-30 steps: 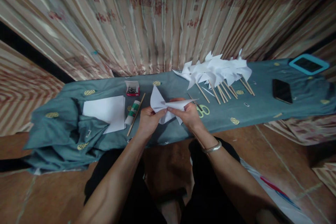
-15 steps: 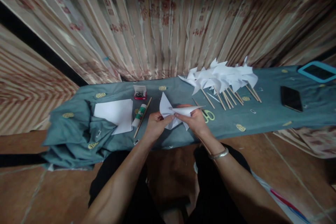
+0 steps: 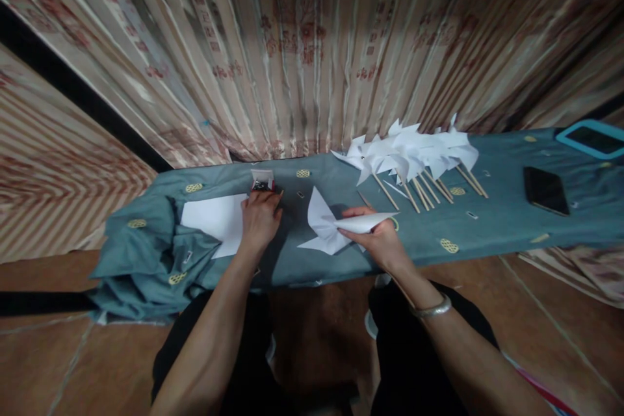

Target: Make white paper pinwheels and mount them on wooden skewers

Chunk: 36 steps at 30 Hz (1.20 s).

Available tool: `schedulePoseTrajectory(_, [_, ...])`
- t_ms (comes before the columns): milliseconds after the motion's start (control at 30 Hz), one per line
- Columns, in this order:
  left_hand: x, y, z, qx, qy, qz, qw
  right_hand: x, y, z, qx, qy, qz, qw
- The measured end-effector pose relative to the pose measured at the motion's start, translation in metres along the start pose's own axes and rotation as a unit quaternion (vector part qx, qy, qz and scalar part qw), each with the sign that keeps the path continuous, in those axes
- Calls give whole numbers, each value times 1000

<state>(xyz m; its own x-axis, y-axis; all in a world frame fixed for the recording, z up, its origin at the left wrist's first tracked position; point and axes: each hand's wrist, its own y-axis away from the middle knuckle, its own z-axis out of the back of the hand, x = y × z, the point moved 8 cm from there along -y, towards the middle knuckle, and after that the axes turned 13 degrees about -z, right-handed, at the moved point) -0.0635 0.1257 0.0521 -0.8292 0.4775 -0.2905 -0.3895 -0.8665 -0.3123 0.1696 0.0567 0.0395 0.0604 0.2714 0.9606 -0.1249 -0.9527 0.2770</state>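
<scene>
My right hand (image 3: 377, 234) pinches a folded white paper pinwheel (image 3: 327, 229) near its centre, thumb on top. One rolled blade points to the right across the fingers. My left hand (image 3: 260, 220) is away from the pinwheel, its fingers reaching over the front of a small red box of metal pins (image 3: 263, 183) with the lid up. The thumb sits apart from the fingers; the fingertips are partly hidden at the box. Under this hand the glue stick is hidden, and only the tip of a wooden stick (image 3: 280, 194) shows beside it. Green scissors (image 3: 395, 224) lie mostly behind my right hand.
White paper sheets (image 3: 214, 218) lie left of my left hand, partly under bunched cloth (image 3: 156, 260). Finished pinwheels on sticks (image 3: 414, 153) lie in a row at the back right. Further right are a black phone (image 3: 546, 190) and a blue-framed tablet (image 3: 592, 138). A curtain (image 3: 312, 78) hangs behind.
My left hand has let go of the pinwheel and moved left to the red box, covering the glue stick. My right hand keeps the pinwheel, shifted slightly right and nearer me.
</scene>
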Motion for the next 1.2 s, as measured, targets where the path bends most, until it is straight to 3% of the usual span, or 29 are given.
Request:
schedulePoseTrajectory(133, [2, 0, -9, 31, -50, -15, 998, 3, 5, 3, 3, 19, 11, 1000])
schedulePoseTrajectory(300, [2, -5, -11, 22, -60, -9, 998, 4, 8, 4, 1, 24, 25, 999])
schedulePoseTrajectory(400, [-3, -10, -7, -14, -5, 3, 1000, 5, 10, 3, 2, 29, 41, 999])
schedulePoseTrajectory(467, [-13, -12, -2, -60, 90, 7, 994, 7, 13, 3, 10, 36, 55, 998])
schedulePoseTrajectory(567, [-33, -7, 1, -112, 309, 8, 944, 15, 22, 3, 40, 39, 94, 994])
schedulePoseTrajectory(667, [-56, 3, -9, -71, 476, 35, 876, 26, 34, 6, 52, 48, 143, 987])
schedulePoseTrajectory(733, [-69, 9, -13, -37, 522, 49, 851, 32, 41, 9, 39, 70, 172, 982])
schedulePoseTrajectory(1000, [-88, 9, 4, -41, 526, 30, 849, 65, 68, 9, -18, 168, 332, 928])
schedulePoseTrajectory(1200, [-89, 13, 10, -58, 504, 44, 860, 73, 71, 9, -21, 165, 350, 922])
